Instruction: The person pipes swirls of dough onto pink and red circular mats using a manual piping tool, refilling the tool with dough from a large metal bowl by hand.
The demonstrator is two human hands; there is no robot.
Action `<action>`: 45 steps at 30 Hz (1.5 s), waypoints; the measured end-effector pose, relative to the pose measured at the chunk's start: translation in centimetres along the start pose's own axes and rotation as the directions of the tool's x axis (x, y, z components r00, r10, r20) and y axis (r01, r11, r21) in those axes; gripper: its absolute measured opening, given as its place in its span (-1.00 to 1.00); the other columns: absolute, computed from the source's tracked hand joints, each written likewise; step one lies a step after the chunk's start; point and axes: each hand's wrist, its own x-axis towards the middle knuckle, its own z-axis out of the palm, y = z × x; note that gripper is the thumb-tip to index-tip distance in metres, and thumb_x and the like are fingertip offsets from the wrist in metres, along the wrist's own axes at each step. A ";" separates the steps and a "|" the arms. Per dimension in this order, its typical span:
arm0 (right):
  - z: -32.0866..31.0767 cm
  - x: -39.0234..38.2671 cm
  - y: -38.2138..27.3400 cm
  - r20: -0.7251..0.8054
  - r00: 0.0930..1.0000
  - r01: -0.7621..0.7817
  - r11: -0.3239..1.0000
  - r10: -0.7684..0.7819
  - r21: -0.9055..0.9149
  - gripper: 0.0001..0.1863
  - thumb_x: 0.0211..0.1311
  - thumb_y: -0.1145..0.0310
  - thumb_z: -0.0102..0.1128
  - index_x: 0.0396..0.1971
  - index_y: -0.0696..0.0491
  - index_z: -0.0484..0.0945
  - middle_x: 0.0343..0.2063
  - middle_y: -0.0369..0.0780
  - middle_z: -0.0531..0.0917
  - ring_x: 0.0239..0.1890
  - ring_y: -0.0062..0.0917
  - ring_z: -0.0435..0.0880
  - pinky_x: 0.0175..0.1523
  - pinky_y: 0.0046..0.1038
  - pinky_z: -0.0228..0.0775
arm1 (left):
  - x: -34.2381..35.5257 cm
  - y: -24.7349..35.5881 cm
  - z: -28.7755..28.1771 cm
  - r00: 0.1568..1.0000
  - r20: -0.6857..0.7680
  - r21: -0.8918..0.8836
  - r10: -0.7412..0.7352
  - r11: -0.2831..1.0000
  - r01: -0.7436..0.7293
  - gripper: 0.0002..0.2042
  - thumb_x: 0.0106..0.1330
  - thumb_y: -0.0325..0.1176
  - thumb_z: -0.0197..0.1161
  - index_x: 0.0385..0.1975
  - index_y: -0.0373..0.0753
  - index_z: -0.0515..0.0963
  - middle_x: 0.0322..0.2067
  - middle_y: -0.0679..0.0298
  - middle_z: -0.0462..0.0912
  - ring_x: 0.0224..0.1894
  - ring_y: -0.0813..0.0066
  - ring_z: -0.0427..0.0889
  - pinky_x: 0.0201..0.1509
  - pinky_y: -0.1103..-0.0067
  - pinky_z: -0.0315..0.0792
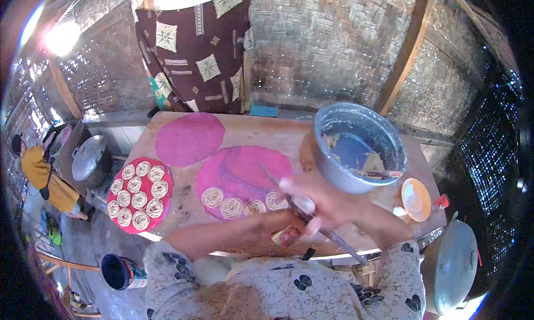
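Over the front of a pink round mat [245,167], both hands come together at a long, thin, dark tool [345,247] that lies slantwise. My left hand [278,224] is closed around the tool's middle; a short reddish, wood-coloured end [286,236] sticks out below it. From the right, my right hand [328,200] reaches over the tool, fingers curled on a lump of white dough [303,203]. Motion blurs the fingers somewhat. Along the mat's near edge lie several coiled dough nests [232,207], the rightmost partly behind the hands.
A red round mat [140,222] full of dough nests lies left; a bare pink mat [190,139] lies behind. The large blue basin [360,147] holds dough remains. An orange bowl [416,200] and lidded pot [456,267] are right. Another person [47,178] stands far left.
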 end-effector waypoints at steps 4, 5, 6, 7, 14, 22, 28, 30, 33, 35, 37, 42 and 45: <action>-3.7 1.7 -3.1 0.210 0.953 -0.224 0.975 0.217 0.007 -0.57 0.21 0.30 0.03 0.05 0.08 0.22 -0.33 -0.09 0.49 -0.32 -0.30 0.52 -0.16 -0.34 0.37 | 3.1 3.4 -1.4 0.973 0.136 0.591 0.187 0.772 -0.231 -0.70 0.19 -0.19 0.11 -0.18 -0.25 0.44 -0.37 0.19 0.50 -0.23 0.46 0.46 -0.13 0.52 0.33; -4.2 1.7 -2.5 0.037 0.971 -0.236 0.971 0.237 -0.029 -0.62 0.22 0.31 0.02 0.00 0.08 0.24 -0.39 -0.11 0.48 -0.35 -0.33 0.52 -0.20 -0.38 0.37 | 3.3 4.6 -1.0 0.939 0.195 0.757 0.285 0.565 -0.329 -0.66 0.18 -0.17 0.13 -0.14 -0.25 0.44 -0.31 0.14 0.53 -0.16 0.40 0.48 -0.06 0.47 0.35; -4.5 1.4 -1.2 -0.137 0.960 -0.254 0.965 0.244 -0.060 -0.67 0.22 0.33 0.00 -0.05 0.08 0.25 -0.44 -0.14 0.47 -0.38 -0.36 0.52 -0.25 -0.41 0.37 | 3.6 5.7 -0.6 0.892 0.253 0.871 0.376 0.312 -0.379 -0.63 0.16 -0.15 0.15 -0.11 -0.25 0.45 -0.25 0.08 0.55 -0.10 0.33 0.51 0.01 0.42 0.36; -5.1 0.9 0.2 -0.305 0.923 -0.274 0.958 0.236 -0.088 -0.72 0.23 0.35 -0.01 -0.10 0.09 0.27 -0.50 -0.16 0.46 -0.42 -0.40 0.51 -0.29 -0.45 0.37 | 3.5 6.6 0.1 0.786 0.363 0.922 0.500 -0.073 -0.380 -0.60 0.14 -0.14 0.17 -0.09 -0.24 0.45 -0.20 0.04 0.55 -0.08 0.26 0.51 0.02 0.37 0.35; -17.0 -7.9 3.7 -0.827 0.220 -0.518 0.780 0.517 0.350 -0.86 0.28 0.27 -0.05 -0.25 -0.02 0.29 -0.67 -0.37 0.33 -0.70 -0.71 0.30 -0.61 -0.51 0.24 | 1.0 8.1 -2.5 0.367 -0.076 0.990 0.927 0.026 0.137 -0.72 0.09 -0.15 0.23 -0.31 -0.20 0.51 -0.28 0.16 0.57 -0.19 0.26 0.54 -0.14 0.39 0.42; -13.7 -13.3 12.9 -0.729 0.000 0.426 0.659 0.685 0.620 -0.66 0.35 0.07 -0.28 -0.26 0.08 0.20 -0.44 -0.12 0.51 -0.43 -0.33 0.53 -0.23 -0.30 0.46 | 11.2 11.3 2.2 -0.138 -0.109 0.640 0.984 -0.037 -0.767 -0.64 0.38 -0.19 -0.19 0.06 -0.24 0.29 -0.05 0.09 0.42 0.01 0.31 0.42 0.05 0.44 0.33; -14.8 -15.2 9.1 -0.092 0.206 -0.923 0.162 0.974 -0.349 -0.40 0.22 -0.08 -0.19 -0.05 0.19 0.39 -0.09 0.09 0.47 -0.05 -0.19 0.50 0.02 -0.28 0.31 | 3.3 16.0 6.1 -0.521 0.081 0.371 0.850 -0.511 -0.776 -0.76 0.25 -0.27 -0.06 -0.17 -0.25 0.31 -0.40 0.32 0.29 -0.31 0.49 0.31 -0.19 0.50 0.26; -14.1 -21.4 10.7 -0.089 0.251 -0.621 0.090 0.964 -0.778 -0.58 0.13 0.12 -0.08 -0.23 0.15 0.51 -0.21 0.08 0.54 -0.11 -0.21 0.55 -0.06 -0.31 0.38 | 2.4 17.4 6.4 -0.343 0.069 0.217 0.937 -0.350 -0.911 -0.86 0.19 -0.28 0.00 -0.36 -0.18 0.27 -0.50 0.37 0.18 -0.45 0.55 0.24 -0.34 0.59 0.23; -13.9 -23.5 12.6 0.121 0.143 -0.446 0.173 0.982 -0.878 -0.73 0.00 0.31 -0.01 -0.39 0.13 0.60 -0.31 0.01 0.60 -0.20 -0.25 0.60 -0.13 -0.32 0.44 | 4.0 17.1 4.1 -0.022 -0.165 0.180 0.986 0.008 -0.984 -0.85 0.14 -0.28 0.04 -0.36 -0.14 0.29 -0.51 0.37 0.24 -0.48 0.56 0.29 -0.43 0.61 0.28; -15.1 -21.1 11.8 0.129 0.166 -0.475 0.194 0.978 -0.858 -0.74 -0.04 0.35 0.00 -0.39 0.13 0.60 -0.30 -0.03 0.61 -0.22 -0.25 0.62 -0.18 -0.28 0.45 | 6.6 16.5 1.3 0.182 -0.278 0.107 0.943 0.219 -0.970 -0.85 0.14 -0.28 0.05 -0.35 -0.13 0.30 -0.52 0.38 0.27 -0.48 0.56 0.30 -0.46 0.62 0.30; -17.4 -18.3 10.4 0.108 0.192 -0.489 0.191 0.975 -0.851 -0.75 -0.04 0.38 -0.01 -0.39 0.10 0.61 -0.31 -0.06 0.62 -0.25 -0.26 0.62 -0.22 -0.26 0.47 | 9.0 15.5 -0.5 0.321 -0.475 0.094 0.820 0.410 -0.907 -0.84 0.13 -0.28 0.08 -0.35 -0.13 0.31 -0.55 0.38 0.30 -0.51 0.56 0.33 -0.47 0.65 0.33; -20.8 -18.6 16.7 -0.013 0.243 -0.538 0.123 0.970 -0.834 -0.78 -0.05 0.42 -0.01 -0.43 0.10 0.62 -0.38 -0.07 0.63 -0.28 -0.22 0.63 -0.27 -0.22 0.48 | 16.1 14.2 -5.9 0.556 -0.424 -0.102 0.715 0.573 -0.813 -0.85 0.12 -0.26 0.12 -0.42 -0.15 0.35 -0.63 0.37 0.31 -0.57 0.54 0.37 -0.60 0.60 0.32; -19.7 -23.6 23.9 -0.041 0.254 -0.610 0.127 0.966 -0.782 -0.70 -0.05 0.45 -0.03 -0.26 0.09 0.58 -0.33 -0.05 0.62 -0.28 -0.19 0.62 -0.28 -0.20 0.48 | 19.0 14.5 -8.3 0.597 -0.482 -0.095 0.641 0.639 -0.763 -0.85 0.12 -0.27 0.13 -0.42 -0.16 0.36 -0.60 0.35 0.37 -0.56 0.52 0.41 -0.63 0.58 0.32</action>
